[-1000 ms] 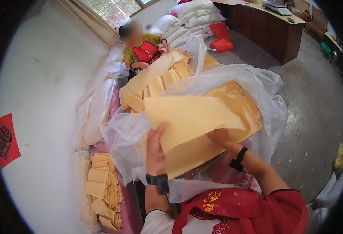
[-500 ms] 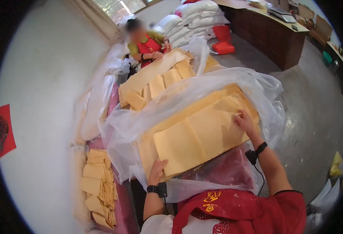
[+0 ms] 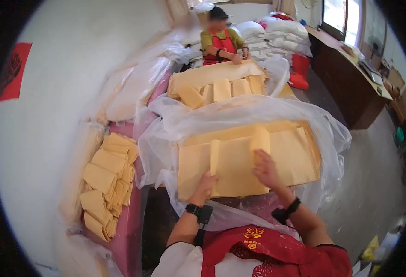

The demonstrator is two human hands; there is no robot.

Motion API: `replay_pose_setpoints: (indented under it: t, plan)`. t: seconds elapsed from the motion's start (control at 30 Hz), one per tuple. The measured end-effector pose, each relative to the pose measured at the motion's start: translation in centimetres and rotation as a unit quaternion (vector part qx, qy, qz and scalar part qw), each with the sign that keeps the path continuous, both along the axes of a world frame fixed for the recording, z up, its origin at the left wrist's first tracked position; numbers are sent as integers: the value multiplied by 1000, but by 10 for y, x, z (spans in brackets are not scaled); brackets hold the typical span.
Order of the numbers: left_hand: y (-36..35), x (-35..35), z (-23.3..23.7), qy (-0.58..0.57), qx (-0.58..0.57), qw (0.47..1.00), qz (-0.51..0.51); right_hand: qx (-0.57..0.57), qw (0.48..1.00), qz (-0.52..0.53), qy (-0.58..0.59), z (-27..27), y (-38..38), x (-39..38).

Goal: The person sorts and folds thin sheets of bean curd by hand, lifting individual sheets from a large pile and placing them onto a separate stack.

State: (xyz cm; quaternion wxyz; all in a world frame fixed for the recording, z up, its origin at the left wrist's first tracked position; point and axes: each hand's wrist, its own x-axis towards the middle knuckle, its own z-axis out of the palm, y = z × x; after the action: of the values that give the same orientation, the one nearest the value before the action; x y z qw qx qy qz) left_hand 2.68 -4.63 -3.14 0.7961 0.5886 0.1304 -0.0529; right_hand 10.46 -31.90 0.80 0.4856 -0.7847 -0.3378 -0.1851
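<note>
A thin, pale yellow sheet (image 3: 233,166) lies on a stack of similar sheets (image 3: 295,154), its right part turned up and over into a fold. My right hand (image 3: 266,171) has closed fingers on that raised fold. At the sheet's lower left edge, my left hand (image 3: 206,184) pinches the turned border. Clear plastic film (image 3: 166,152) surrounds the stack on the table.
Folded yellow sheets (image 3: 103,171) are heaped on a pink surface (image 3: 131,231) at left. Across from me, a person in a red apron (image 3: 222,45) works behind another stack with folded pieces (image 3: 222,90). White sacks (image 3: 281,34) and a dark counter (image 3: 336,74) stand behind.
My right hand has moved left from the sheet's far right end, bringing that end over into a fold. My left hand stays at the left edge. The view has turned.
</note>
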Motion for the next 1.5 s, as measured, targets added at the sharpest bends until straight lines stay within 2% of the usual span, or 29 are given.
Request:
replay_pose_setpoints:
  t: [0.07, 0.1, 0.2, 0.27, 0.3, 0.37, 0.4, 0.47, 0.57, 0.63, 0.7, 0.77, 0.9, 0.97, 1.0, 1.03, 1.07, 1.1, 1.13, 1.17, 1.2, 1.23, 1.27, 1.3, 1.33, 1.37, 1.4, 1.47, 1.5]
  plan:
    - [-6, 1, -8, -1, -37, 999, 18, -121, 992, 23, 33, -17, 54, -12]
    - [-6, 2, -9, 6, 0, 1000, 22, -186, 980, 23, 70, -32, 75, -18]
    - [-9, 6, -14, -18, 48, 995, 87, -248, 961, 41, 118, -51, 109, -33]
    - [-12, 2, -11, -71, 77, 979, 173, -248, 964, 44, 86, -58, 116, -37]
    - [-13, 0, -6, -70, 71, 979, 176, -248, 965, 45, 75, -60, 115, -38]
    - [-15, -2, 8, -103, 282, 945, 133, -250, 965, 41, 65, -58, 109, -39]
    - [-11, 2, -2, -106, 278, 946, 131, -265, 958, 86, 75, -52, 104, -36]
    - [2, 14, -24, -79, 353, 932, 6, -281, 948, 129, 80, -48, 91, -23]
    - [-4, 2, -1, -95, 351, 931, 35, -225, 953, 184, 83, -51, 61, 0]
    - [-3, 6, -14, -82, 376, 923, 30, -418, 904, -12, -92, -37, 44, 2]
    - [-3, 9, -6, -70, 405, 911, 30, -410, 907, -39, -86, -38, 42, 15]
    - [-5, 6, 3, 8, 395, 919, 6, -416, 903, -86, -68, -46, 46, 36]
    - [3, 6, -41, -62, 355, 932, 25, -398, 903, -132, -91, -36, 58, 33]
    - [-3, -6, -51, -111, 298, 936, 152, -437, 899, -19, -37, -27, 64, -5]
    - [-7, -16, -49, -110, 302, 935, 148, -236, 958, 141, -77, -62, 56, -14]
    - [-12, -27, -43, -57, 199, 962, 179, -283, 939, 195, -12, -29, 53, -48]
    - [-19, -38, -35, 2, 90, 973, 210, -282, 939, 196, -9, -34, 51, -55]
    - [-26, -47, -30, 8, 91, 974, 210, -313, 929, 193, -45, -40, 48, -64]
    - [-34, -54, -25, -1, 234, 958, 163, -344, 917, 189, -80, -45, 45, -71]
    - [-40, -57, -14, -15, 373, 921, 112, -301, 935, 172, -69, -55, 44, -65]
    - [-49, -59, 8, -15, 375, 920, 114, -300, 935, 174, -70, -57, 43, -61]
    - [-59, -61, 39, -30, 291, 953, 74, -179, 970, 137, 89, -59, 43, -58]
    - [-63, -58, 57, -45, 204, 977, 34, -53, 963, 94, 245, -59, 43, -55]
    - [-62, -50, 61, -46, 205, 977, 36, -53, 964, 96, 244, -59, 44, -49]
    - [-60, -42, 64, -144, 309, 939, 39, 65, 926, 31, 370, -58, 45, -41]
    - [-59, -34, 67, -239, 406, 881, 43, 180, 856, -36, 483, -58, 45, -33]
    - [-52, -20, 60, -241, 405, 881, 45, 178, 858, -35, 480, -64, 44, -28]
    - [-35, 10, 41, -305, 671, 676, -12, 136, 882, -62, 446, -82, 42, -21]
    - [-33, 18, 43, -305, 670, 677, -9, 134, 884, -61, 445, -92, 41, -18]
